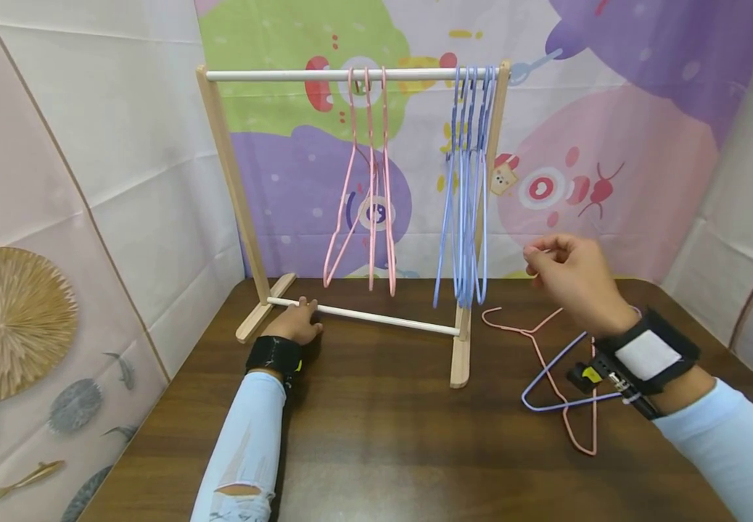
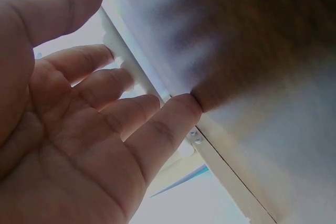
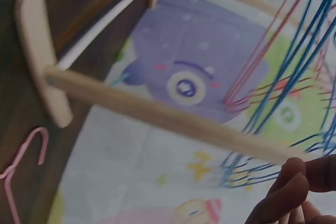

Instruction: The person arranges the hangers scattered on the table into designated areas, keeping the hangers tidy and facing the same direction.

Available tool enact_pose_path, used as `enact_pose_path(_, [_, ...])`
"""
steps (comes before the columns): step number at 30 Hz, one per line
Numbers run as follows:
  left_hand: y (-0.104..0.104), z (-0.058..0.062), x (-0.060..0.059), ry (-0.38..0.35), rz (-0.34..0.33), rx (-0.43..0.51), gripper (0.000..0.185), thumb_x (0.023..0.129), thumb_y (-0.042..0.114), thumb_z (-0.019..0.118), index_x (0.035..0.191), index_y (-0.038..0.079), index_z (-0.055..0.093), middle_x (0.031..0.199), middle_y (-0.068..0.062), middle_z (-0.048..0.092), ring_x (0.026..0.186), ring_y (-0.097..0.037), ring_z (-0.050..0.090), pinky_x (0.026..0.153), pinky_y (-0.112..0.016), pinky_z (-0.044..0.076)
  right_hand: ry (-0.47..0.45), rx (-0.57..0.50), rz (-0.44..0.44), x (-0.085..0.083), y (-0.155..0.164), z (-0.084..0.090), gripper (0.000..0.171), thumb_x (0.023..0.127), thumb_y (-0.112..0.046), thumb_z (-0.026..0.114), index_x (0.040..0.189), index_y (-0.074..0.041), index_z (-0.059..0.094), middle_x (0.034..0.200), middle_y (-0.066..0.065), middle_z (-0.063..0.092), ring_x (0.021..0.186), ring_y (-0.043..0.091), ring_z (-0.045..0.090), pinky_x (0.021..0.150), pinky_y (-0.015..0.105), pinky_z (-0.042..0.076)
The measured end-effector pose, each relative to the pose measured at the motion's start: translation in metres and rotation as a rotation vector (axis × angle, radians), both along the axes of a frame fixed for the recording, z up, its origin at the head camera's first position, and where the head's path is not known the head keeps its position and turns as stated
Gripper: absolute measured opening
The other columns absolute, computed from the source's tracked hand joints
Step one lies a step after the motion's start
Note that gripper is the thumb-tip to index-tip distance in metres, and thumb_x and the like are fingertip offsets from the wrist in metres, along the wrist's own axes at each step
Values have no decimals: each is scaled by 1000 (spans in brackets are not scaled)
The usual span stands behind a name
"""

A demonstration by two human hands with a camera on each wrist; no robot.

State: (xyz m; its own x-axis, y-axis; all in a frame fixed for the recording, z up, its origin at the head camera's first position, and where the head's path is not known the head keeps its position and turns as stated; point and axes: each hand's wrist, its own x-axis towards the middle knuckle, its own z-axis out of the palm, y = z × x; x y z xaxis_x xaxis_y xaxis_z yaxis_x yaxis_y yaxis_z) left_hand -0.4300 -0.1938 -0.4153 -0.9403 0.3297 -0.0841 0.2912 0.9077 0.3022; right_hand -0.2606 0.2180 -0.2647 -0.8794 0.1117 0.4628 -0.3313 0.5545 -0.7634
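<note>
My left hand (image 1: 293, 322) rests on the white lower bar (image 1: 383, 317) of a wooden clothes rack (image 1: 229, 159), near its left foot. In the left wrist view its fingers (image 2: 163, 129) lie nearly straight against the bar. To the right of the rack, my right hand (image 1: 579, 279) hovers with loosely bent fingers and nothing visible in them. Three pink hangers (image 1: 371, 217) hang mid-rail. Several blue hangers (image 1: 461, 239) hang bunched at the rail's right end. Below my right hand, a blue hanger (image 1: 554, 361) and a pink hanger (image 1: 569, 428) overlap on the table, partly hidden by the wrist.
The brown wooden table (image 1: 363, 442) carries the rack, whose right foot (image 1: 460, 362) points towards me. Behind stands a cartoon-patterned cloth (image 1: 559, 145). Pale printed cloth (image 1: 135, 138) borders the left side.
</note>
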Motion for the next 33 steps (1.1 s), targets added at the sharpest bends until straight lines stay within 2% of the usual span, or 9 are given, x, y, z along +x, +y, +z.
enact_pose_path(3, [0,1,0,-7,5,6,65,104,20,54,158,-6,29,161,-38,17,149,-52,21,120,-58,27,-6,73,-57,-1,15,-13,34,103,-22,59,106,10,68,72,0,68,61,4,60,55,17,50])
enact_pose_path(7, [2,2,-2,-9,7,0,66,104,21,54,158,-5,28,162,-37,16,150,-51,21,120,-58,27,-36,203,-195,-3,41,-43,34,101,-25,58,100,7,72,71,5,71,60,5,58,52,23,44])
enact_pose_path(11, [3,2,-4,6,-5,-6,65,104,21,54,158,-6,29,162,-37,17,149,-52,22,120,-59,27,-100,281,-316,-5,65,-81,34,98,-24,58,99,7,74,80,15,73,69,21,61,56,30,43])
enact_pose_path(16, [4,2,-5,9,-9,-9,65,103,21,54,158,-6,29,161,-37,18,148,-53,23,120,-60,27,-229,327,-394,-4,92,-115,35,97,-24,58,97,7,73,89,24,72,79,41,65,55,36,44])
enact_pose_path(19, [3,2,-5,7,-6,-9,66,103,21,54,158,-6,29,161,-38,17,148,-53,22,120,-60,28,-355,367,-402,-1,109,-123,38,97,-28,56,97,5,75,97,30,71,83,47,66,54,40,45])
enact_pose_path(21, [3,3,-4,10,-5,-6,66,103,21,54,158,-7,29,161,-37,18,148,-53,23,119,-60,28,-458,407,-397,0,121,-125,41,96,-32,54,90,3,75,100,35,69,85,53,65,55,46,48])
enact_pose_path(24, [2,4,-4,12,-1,-2,66,103,21,54,158,-6,29,162,-37,18,148,-53,23,119,-60,28,-592,510,-355,1,138,-125,44,95,-34,53,80,3,71,92,37,65,81,56,62,57,54,49])
enact_pose_path(29, [1,3,-4,7,4,-9,66,104,21,54,158,-5,29,162,-36,18,149,-52,23,119,-60,28,-730,621,-265,4,158,-135,36,92,-31,55,67,-6,58,62,10,59,61,32,60,56,46,46])
enact_pose_path(33, [1,2,-3,1,3,-7,66,104,21,54,158,-6,29,162,-37,17,149,-52,23,119,-60,28,-755,619,-246,2,166,-141,34,89,-24,52,58,-10,55,51,1,57,49,20,60,55,38,43])
